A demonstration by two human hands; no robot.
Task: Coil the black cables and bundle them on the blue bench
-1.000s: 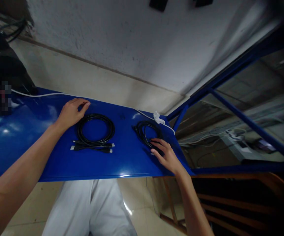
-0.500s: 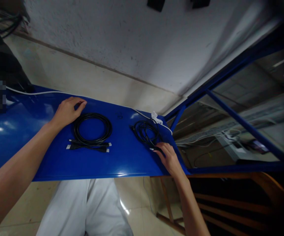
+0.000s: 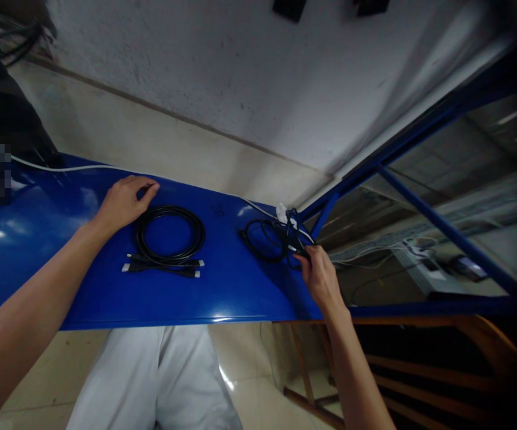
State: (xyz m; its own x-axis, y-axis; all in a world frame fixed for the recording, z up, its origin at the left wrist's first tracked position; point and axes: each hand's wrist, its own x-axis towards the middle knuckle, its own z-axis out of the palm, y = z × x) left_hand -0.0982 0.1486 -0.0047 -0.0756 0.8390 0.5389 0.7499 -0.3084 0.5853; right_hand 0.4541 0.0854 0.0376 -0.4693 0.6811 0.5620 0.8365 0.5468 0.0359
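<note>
On the blue table (image 3: 240, 292), a neat black cable coil (image 3: 202, 230) lies left of centre, with its silver-tipped connectors side by side at the front. My left hand (image 3: 128, 200) rests just behind and left of this coil, holding nothing, its thumb and curled fingers slightly apart. Toward the table's right end is a looser black cable bundle (image 3: 265, 259). My right hand (image 3: 320, 272) pinches part of that bundle, lifted above the table's right side, while other loops still lie on the surface. My right fingertips partly hide the held strands.
A white cord (image 3: 79, 169) runs along the wall side, past crumpled white material (image 3: 281, 213). A black object (image 3: 12, 113) stands at the far left. Blue metal framing (image 3: 446, 221) borders the right, with a wooden chair (image 3: 424, 370) below it.
My right hand has moved right and a little away from me, raising part of the loose black cable bundle. My left hand and the neat coil stay in place.
</note>
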